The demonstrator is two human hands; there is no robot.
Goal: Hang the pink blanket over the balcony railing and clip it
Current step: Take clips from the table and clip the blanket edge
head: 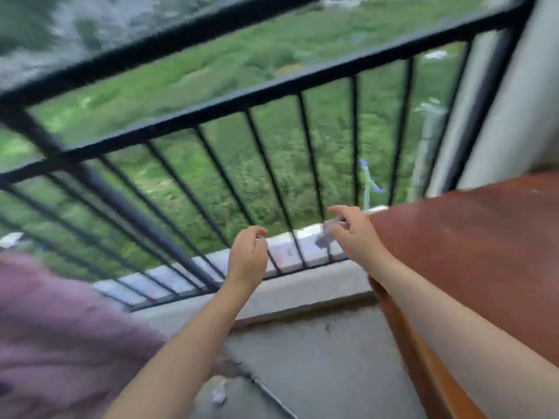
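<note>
One pink blanket fills my lower left, seemingly draped at the railing, its length running away leftward; blur hides more. My right hand pinches a pale clip. The left hand is curled; whether it holds anything I cannot tell. I'd carry the clip left and bite through cloth and rail together.
</note>
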